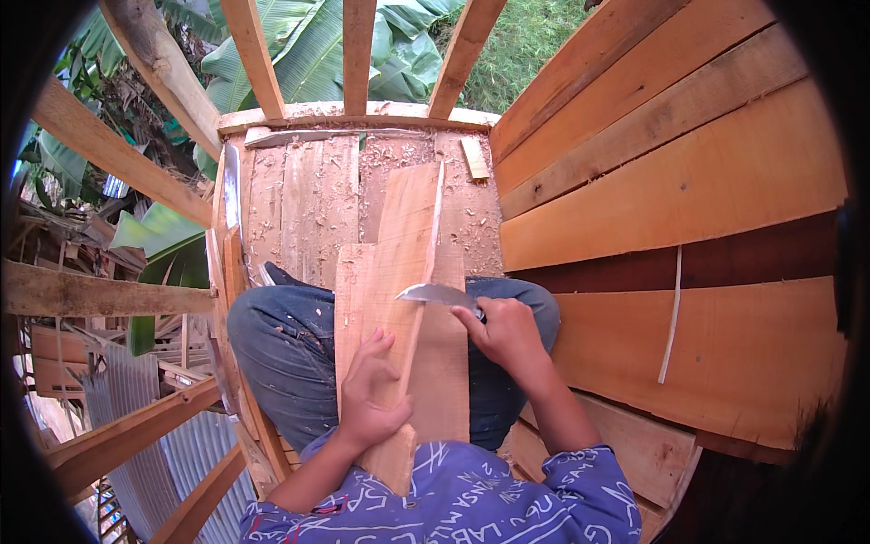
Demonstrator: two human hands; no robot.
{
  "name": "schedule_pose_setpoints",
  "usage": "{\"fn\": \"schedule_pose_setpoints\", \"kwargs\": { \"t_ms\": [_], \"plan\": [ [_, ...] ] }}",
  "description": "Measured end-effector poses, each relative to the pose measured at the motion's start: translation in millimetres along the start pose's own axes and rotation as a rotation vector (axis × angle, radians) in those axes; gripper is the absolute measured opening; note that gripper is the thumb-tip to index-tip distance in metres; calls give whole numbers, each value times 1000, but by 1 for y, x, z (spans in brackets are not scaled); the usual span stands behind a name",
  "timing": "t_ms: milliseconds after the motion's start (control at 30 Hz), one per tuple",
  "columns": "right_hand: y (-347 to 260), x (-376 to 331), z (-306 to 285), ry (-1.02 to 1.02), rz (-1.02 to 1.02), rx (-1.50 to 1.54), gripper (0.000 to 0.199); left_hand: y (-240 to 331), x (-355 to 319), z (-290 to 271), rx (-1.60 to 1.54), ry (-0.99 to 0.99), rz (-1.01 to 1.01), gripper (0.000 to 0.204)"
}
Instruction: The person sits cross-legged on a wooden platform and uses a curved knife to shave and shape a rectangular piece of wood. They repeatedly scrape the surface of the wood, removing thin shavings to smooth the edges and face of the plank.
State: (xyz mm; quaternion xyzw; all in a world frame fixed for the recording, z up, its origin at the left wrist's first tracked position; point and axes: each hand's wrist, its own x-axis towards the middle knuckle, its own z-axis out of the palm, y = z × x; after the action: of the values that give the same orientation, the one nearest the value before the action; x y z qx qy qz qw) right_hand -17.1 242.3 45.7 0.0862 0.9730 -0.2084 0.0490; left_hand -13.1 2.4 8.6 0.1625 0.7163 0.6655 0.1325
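Note:
A pale wooden board (408,227) lies lengthwise over my lap, its far end pointing away from me. My left hand (373,394) grips it near its close end, fingers bent over its face and edge. In my right hand (507,334) is a knife (437,294) with a curved metal blade. The blade points left and lies across the board's right edge, just beyond my left hand; whether it bites into the wood I cannot tell. Beneath that board, a wider plank (444,372) rests over my legs.
Wood shavings litter the plank floor (308,199). A small wood offcut (474,159) lies at the far right of it. A plank wall (671,190) stands close on my right, with a thin strip (671,317) against it. Open slats (118,290) run along the left.

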Motion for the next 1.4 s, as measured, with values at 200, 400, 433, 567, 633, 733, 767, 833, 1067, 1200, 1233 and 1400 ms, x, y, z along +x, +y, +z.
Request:
{"fn": "schedule_pose_setpoints", "kwargs": {
  "t_ms": [200,400,433,567,633,733,767,833,1067,1200,1233,1400],
  "plan": [
    [0,15,8,12,108,87,54,2,2,0,73,-38,12,33],
    [-4,-2,21,59,17,116,54,2,5,1,78,-39,8,33],
    [7,12,18,43,138,162,53,4,4,1,106,-36,10,33],
    [1,-2,27,69,32,235,54,2,4,1,74,-39,13,34],
    [-3,-8,28,40,-115,190,54,-2,2,0,-4,-20,-16,34],
    [8,17,20,33,147,238,52,3,4,0,76,-20,-11,34],
    [8,11,28,77,119,282,52,2,3,0,46,-17,-5,34],
    [1,-1,35,60,-90,236,52,-1,3,-2,-5,-12,9,33],
    [7,13,30,88,-24,269,49,-2,2,-5,-48,1,-9,33],
    [5,10,33,80,-83,244,49,-4,1,-6,-69,1,-8,33],
    [5,18,28,67,15,274,49,-5,1,-5,-66,3,-13,33],
    [7,8,31,38,-294,173,51,-6,1,-8,-91,-20,-12,33]
  ]
}}
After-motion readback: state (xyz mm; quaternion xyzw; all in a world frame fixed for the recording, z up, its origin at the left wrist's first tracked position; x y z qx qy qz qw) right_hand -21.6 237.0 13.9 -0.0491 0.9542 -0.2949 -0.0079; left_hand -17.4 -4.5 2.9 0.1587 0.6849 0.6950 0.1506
